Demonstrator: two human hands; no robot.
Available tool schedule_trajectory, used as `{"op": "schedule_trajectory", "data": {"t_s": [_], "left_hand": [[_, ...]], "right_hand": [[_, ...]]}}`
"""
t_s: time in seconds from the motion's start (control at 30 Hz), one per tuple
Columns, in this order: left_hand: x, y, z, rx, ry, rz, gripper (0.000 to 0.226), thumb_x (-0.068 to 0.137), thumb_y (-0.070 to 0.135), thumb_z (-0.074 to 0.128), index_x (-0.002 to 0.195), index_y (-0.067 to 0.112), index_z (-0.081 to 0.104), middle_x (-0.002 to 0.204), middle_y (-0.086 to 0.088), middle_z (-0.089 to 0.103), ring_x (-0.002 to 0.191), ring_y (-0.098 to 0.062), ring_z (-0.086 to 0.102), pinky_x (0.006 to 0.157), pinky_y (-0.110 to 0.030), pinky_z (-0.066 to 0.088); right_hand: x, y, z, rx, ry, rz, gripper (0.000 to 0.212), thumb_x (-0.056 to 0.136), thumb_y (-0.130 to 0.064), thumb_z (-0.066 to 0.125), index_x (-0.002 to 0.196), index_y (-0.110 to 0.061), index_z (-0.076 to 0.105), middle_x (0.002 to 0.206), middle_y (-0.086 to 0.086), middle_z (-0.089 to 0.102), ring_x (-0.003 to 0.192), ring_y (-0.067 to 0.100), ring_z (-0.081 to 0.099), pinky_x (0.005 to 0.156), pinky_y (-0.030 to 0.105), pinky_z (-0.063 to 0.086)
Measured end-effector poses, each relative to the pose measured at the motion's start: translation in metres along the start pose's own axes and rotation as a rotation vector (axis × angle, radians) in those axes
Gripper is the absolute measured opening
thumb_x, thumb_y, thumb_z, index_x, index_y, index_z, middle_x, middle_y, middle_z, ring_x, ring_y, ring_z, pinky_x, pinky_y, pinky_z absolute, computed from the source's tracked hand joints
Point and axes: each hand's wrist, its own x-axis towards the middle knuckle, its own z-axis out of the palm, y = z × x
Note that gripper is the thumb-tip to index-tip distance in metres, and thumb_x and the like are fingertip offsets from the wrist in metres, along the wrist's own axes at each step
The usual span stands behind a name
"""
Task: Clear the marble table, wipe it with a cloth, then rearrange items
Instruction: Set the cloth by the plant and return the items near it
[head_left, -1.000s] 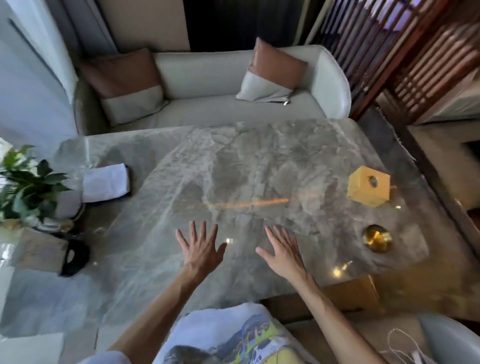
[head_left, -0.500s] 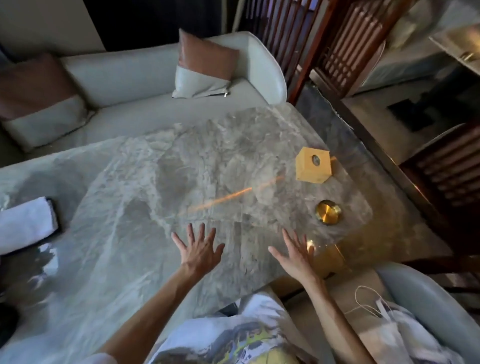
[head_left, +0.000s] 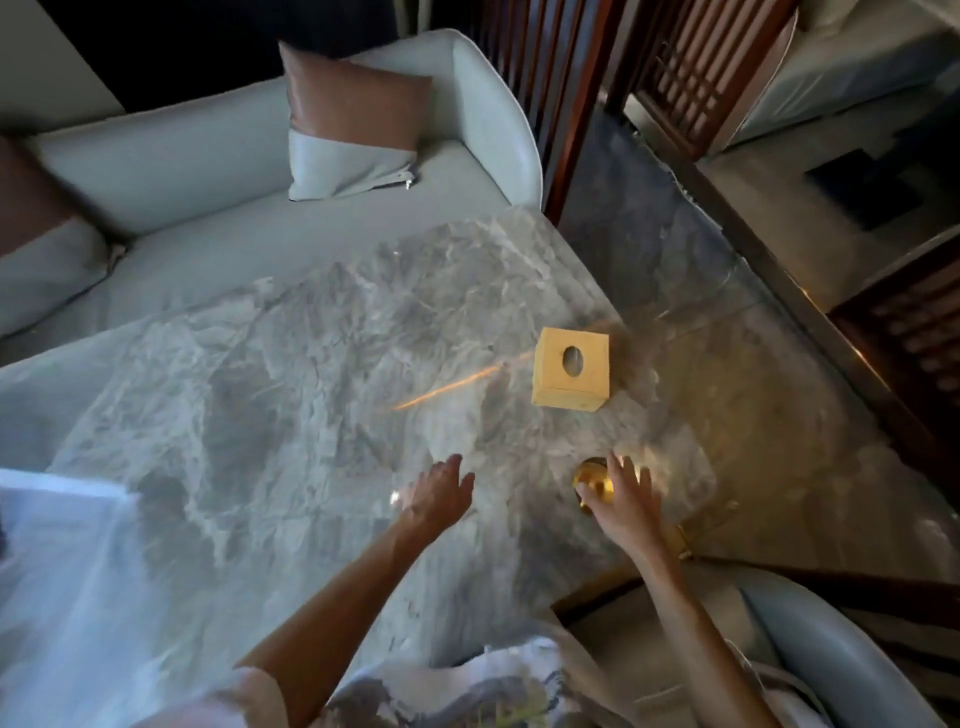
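The grey marble table (head_left: 291, 395) fills the middle of the view. A yellow cube tissue box (head_left: 570, 369) with a round hole stands near its right end. Nearer to me, a small round gold object (head_left: 592, 480) sits by the table's right front corner, partly covered by my right hand (head_left: 626, 501), whose spread fingers lie over it. My left hand (head_left: 436, 493) hovers flat and open over the marble, left of the gold object, holding nothing. A blurred white cloth (head_left: 57, 519) lies at the left edge.
A pale sofa (head_left: 218, 156) with brown-and-grey cushions (head_left: 353, 124) runs along the far side. A dark wooden lattice screen (head_left: 561, 78) stands at the right. A light chair (head_left: 810, 649) sits at the lower right. Shiny stone floor lies beyond the table's right end.
The view has swung to the right. My right hand has reached right and forward onto the gold object. My left hand has drifted right across the marble.
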Motion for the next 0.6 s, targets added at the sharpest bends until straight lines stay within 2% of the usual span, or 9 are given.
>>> {"op": "schedule_trajectory", "data": {"t_s": [0.07, 0.13, 0.2, 0.3, 0.37, 0.47, 0.6], "left_hand": [[0.019, 0.038, 0.013, -0.018, -0.048, -0.013, 0.044, 0.100, 0.036, 0.042, 0.135, 0.010, 0.050, 0.132, -0.019, 0.060, 0.121, -0.037, 0.057, 0.100, -0.042, 0.044], [0.036, 0.072, 0.027, -0.008, -0.127, -0.021, 0.043, 0.101, 0.036, 0.041, 0.129, 0.007, 0.054, 0.131, -0.020, 0.060, 0.121, -0.037, 0.057, 0.101, -0.042, 0.044], [0.049, 0.097, 0.041, 0.001, -0.202, -0.014, 0.043, 0.101, 0.036, 0.040, 0.127, 0.005, 0.055, 0.131, -0.019, 0.060, 0.121, -0.035, 0.057, 0.103, -0.042, 0.045], [0.062, 0.122, 0.057, -0.056, -0.280, -0.004, 0.038, 0.100, 0.029, 0.041, 0.124, 0.003, 0.057, 0.129, -0.019, 0.062, 0.119, -0.033, 0.059, 0.102, -0.041, 0.048], [0.066, 0.133, 0.066, -0.128, -0.336, -0.019, 0.036, 0.099, 0.024, 0.043, 0.124, 0.002, 0.058, 0.128, -0.018, 0.062, 0.116, -0.032, 0.061, 0.097, -0.039, 0.051], [0.068, 0.141, 0.075, -0.253, -0.436, -0.070, 0.037, 0.097, 0.019, 0.050, 0.129, 0.003, 0.058, 0.126, -0.018, 0.063, 0.110, -0.031, 0.063, 0.087, -0.036, 0.052], [0.061, 0.128, 0.067, -0.592, -0.452, -0.234, 0.038, 0.093, 0.007, 0.056, 0.129, -0.005, 0.052, 0.098, -0.021, 0.059, 0.081, -0.028, 0.055, 0.065, -0.034, 0.045]], "right_hand": [[0.023, 0.018, -0.010, 0.059, -0.080, 0.074, 0.080, 0.095, -0.059, 0.045, 0.157, -0.021, 0.013, 0.165, 0.007, 0.015, 0.151, 0.036, 0.011, 0.120, 0.052, 0.016], [0.041, 0.033, -0.015, 0.197, -0.123, 0.134, 0.079, 0.096, -0.053, 0.048, 0.157, -0.017, 0.014, 0.164, 0.010, 0.016, 0.151, 0.033, 0.015, 0.122, 0.050, 0.019], [0.050, 0.043, -0.018, 0.334, -0.138, 0.164, 0.071, 0.098, -0.043, 0.052, 0.156, -0.015, 0.023, 0.162, 0.010, 0.025, 0.149, 0.029, 0.025, 0.121, 0.047, 0.026], [0.052, 0.049, -0.016, 0.411, -0.070, 0.132, 0.050, 0.098, -0.027, 0.056, 0.146, -0.016, 0.045, 0.151, 0.004, 0.047, 0.140, 0.022, 0.042, 0.117, 0.041, 0.035], [0.050, 0.046, -0.013, 0.432, -0.044, 0.126, 0.042, 0.097, -0.019, 0.058, 0.139, -0.016, 0.054, 0.144, 0.003, 0.055, 0.137, 0.020, 0.047, 0.116, 0.038, 0.037], [0.045, 0.038, -0.007, 0.526, -0.067, 0.152, 0.041, 0.096, -0.014, 0.060, 0.136, -0.014, 0.057, 0.139, 0.004, 0.058, 0.134, 0.021, 0.050, 0.114, 0.035, 0.039], [0.043, 0.016, -0.004, 0.591, -0.101, 0.231, 0.042, 0.096, -0.007, 0.056, 0.138, -0.009, 0.055, 0.140, 0.007, 0.058, 0.132, 0.022, 0.052, 0.113, 0.037, 0.042]]}}
